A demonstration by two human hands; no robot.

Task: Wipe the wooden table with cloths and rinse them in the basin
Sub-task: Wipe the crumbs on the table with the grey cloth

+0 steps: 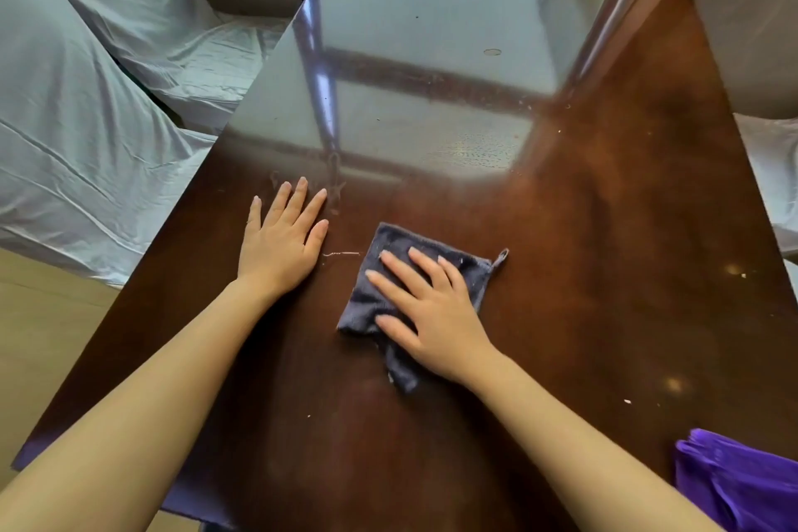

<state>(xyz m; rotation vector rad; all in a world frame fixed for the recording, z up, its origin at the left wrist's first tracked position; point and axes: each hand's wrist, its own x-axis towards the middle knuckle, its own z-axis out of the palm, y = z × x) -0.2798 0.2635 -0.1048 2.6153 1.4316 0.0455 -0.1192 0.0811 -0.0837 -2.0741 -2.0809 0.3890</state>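
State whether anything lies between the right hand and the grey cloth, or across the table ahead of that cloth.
Nothing separates them: the right hand presses flat on the grey cloth. Ahead, the wooden table carries only crumbs and smears. The left hand rests flat beside the cloth, apart from it.

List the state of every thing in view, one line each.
Wooden table: glossy, with scattered crumbs and a wet streak.
Grey cloth: folded, flat on the table, under the right hand.
Right hand: open, pressing the cloth.
Left hand: open, flat on bare table.
Purple cloth: bunched at the near right edge.
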